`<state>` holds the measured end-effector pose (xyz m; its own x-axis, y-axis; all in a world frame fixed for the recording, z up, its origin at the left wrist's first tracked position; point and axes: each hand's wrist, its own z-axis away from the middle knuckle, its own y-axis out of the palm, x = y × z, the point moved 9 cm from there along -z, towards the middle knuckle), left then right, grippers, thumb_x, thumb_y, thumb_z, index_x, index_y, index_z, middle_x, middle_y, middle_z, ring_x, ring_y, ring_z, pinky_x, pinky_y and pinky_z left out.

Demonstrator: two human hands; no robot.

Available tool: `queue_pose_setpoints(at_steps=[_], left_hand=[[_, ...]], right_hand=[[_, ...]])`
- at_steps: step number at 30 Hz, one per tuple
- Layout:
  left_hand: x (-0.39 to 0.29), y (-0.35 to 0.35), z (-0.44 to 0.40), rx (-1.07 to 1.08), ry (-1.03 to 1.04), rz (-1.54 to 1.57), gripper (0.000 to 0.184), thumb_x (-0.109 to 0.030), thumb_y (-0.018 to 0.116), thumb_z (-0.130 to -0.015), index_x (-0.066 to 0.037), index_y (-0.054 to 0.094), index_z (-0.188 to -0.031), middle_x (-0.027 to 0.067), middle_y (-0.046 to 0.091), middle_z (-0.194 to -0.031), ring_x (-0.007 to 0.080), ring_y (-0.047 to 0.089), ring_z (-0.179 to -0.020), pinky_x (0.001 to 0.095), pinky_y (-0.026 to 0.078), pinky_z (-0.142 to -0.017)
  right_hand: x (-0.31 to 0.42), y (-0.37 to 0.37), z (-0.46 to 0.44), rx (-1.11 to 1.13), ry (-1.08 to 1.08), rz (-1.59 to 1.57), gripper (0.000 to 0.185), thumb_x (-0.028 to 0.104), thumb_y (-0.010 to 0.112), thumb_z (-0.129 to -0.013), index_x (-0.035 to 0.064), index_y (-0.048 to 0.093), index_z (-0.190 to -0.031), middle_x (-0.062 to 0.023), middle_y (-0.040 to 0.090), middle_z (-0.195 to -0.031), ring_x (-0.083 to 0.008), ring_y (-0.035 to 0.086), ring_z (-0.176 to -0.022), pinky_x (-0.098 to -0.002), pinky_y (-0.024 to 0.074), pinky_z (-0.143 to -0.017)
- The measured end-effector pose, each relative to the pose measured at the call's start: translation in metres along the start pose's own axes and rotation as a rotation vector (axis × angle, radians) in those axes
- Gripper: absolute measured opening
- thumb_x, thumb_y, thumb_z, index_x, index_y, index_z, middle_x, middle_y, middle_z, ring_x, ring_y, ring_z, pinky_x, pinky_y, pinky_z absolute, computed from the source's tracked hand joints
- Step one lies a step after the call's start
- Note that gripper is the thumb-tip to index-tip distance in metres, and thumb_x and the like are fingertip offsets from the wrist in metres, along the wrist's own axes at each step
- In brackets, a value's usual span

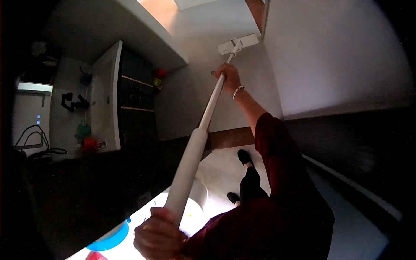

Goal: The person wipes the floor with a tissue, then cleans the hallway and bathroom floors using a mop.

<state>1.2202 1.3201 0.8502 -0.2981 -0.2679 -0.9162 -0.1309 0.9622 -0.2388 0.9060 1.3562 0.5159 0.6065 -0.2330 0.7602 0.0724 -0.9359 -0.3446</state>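
A long white flat mop (187, 167) runs diagonally from the lower left toward the top middle. My left hand (158, 235), at the bottom, is closed round the thick upper end of its handle and wears a ring. Farther along, my right hand (228, 75) grips the thinner part of the pole, with a bracelet on the wrist. The flat white mop head (238, 44) lies on the grey floor (208, 91) beyond my right hand. Dark red sleeves (279, 151) cover part of my arms.
To the left is a washbasin (104, 95) with a black tap (73, 102), above a dark cabinet. A white wall (333, 56) stands at the right. A brown threshold strip (232, 138) crosses the floor near my feet. A blue basin (110, 239) sits at the lower left.
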Motion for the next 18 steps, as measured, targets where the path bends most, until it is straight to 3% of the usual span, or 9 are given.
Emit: queue_pose_setpoints(at_steps=[2,3,7,8,10,13,16,18], left_hand=[[0.031,-0.001,-0.017,0.02,-0.091,-0.043,0.028,-0.026,0.077,-0.062,-0.013,0.052,-0.058,-0.0027,0.057,-0.059,0.013,0.06,-0.068,0.0345,0.044,-0.075],[0.051,0.005,-0.028,0.047,-0.089,-0.093,0.033,-0.031,0.079,-0.054,-0.013,0.051,-0.057,-0.0018,0.057,-0.059,0.0141,0.06,-0.066,0.0364,0.044,-0.075],[0.126,0.039,-0.056,0.142,-0.045,-0.064,0.03,-0.015,0.078,-0.059,-0.009,0.048,-0.058,0.0008,0.055,-0.06,0.0176,0.057,-0.065,0.0372,0.043,-0.076],[0.135,0.062,-0.071,0.18,-0.078,-0.068,0.026,-0.008,0.076,-0.059,-0.009,0.05,-0.057,0.0015,0.055,-0.059,0.0172,0.056,-0.065,0.0367,0.044,-0.076],[0.13,0.072,-0.07,0.197,-0.077,-0.101,0.023,-0.001,0.072,-0.058,-0.009,0.05,-0.055,0.0018,0.055,-0.058,0.0169,0.056,-0.063,0.0355,0.044,-0.073],[0.125,0.069,-0.069,0.145,-0.034,-0.107,0.021,0.003,0.068,-0.057,-0.008,0.051,-0.054,0.0019,0.055,-0.058,0.0168,0.055,-0.06,0.0357,0.045,-0.069],[0.115,0.057,-0.068,0.046,-0.036,-0.082,0.02,0.004,0.067,-0.054,-0.009,0.051,-0.054,0.0019,0.055,-0.057,0.0165,0.055,-0.057,0.0361,0.045,-0.067],[0.103,0.048,-0.067,0.046,-0.057,-0.084,0.021,0.002,0.068,-0.051,-0.009,0.05,-0.052,0.0014,0.054,-0.054,0.0167,0.055,-0.056,0.0367,0.045,-0.067]], right_hand=[[-0.048,0.015,-0.004,0.031,0.13,0.069,0.017,0.019,0.069,-0.063,0.0085,0.055,-0.064,-0.0089,0.055,-0.068,-0.0295,0.053,-0.073,-0.0365,0.0431,-0.071],[-0.076,0.025,-0.006,0.001,0.218,-0.138,0.016,0.013,0.067,-0.064,0.0082,0.052,-0.065,-0.0064,0.05,-0.066,-0.0242,0.051,-0.069,-0.034,0.0446,-0.07],[-0.214,0.085,0.023,0.04,0.571,-0.697,0.016,0.0,0.058,-0.069,0.0086,0.045,-0.072,0.0001,0.039,-0.07,-0.0101,0.045,-0.063,-0.0261,0.0493,-0.073],[-0.221,0.071,0.022,0.048,0.628,-0.8,0.017,-0.001,0.058,-0.069,0.0088,0.045,-0.072,0.0,0.04,-0.071,-0.0105,0.045,-0.063,-0.0262,0.0492,-0.073],[-0.217,0.078,0.042,-0.083,1.065,-1.448,0.024,-0.007,0.062,-0.063,0.0082,0.045,-0.072,-0.0005,0.04,-0.07,-0.0114,0.046,-0.065,-0.026,0.0487,-0.071],[-0.171,0.031,0.007,0.043,0.213,-0.151,0.028,-0.006,0.067,-0.059,0.0079,0.046,-0.07,-0.0019,0.043,-0.069,-0.0137,0.047,-0.065,-0.0272,0.0465,-0.066],[-0.154,0.023,0.003,0.043,0.147,0.018,0.028,0.018,0.073,-0.06,0.0075,0.048,-0.07,-0.0081,0.052,-0.069,-0.0286,0.051,-0.074,-0.0361,0.044,-0.07],[-0.138,0.017,0.003,0.035,0.152,0.016,0.028,0.017,0.074,-0.059,0.0076,0.049,-0.068,-0.008,0.053,-0.069,-0.0291,0.051,-0.074,-0.0371,0.0438,-0.07]])
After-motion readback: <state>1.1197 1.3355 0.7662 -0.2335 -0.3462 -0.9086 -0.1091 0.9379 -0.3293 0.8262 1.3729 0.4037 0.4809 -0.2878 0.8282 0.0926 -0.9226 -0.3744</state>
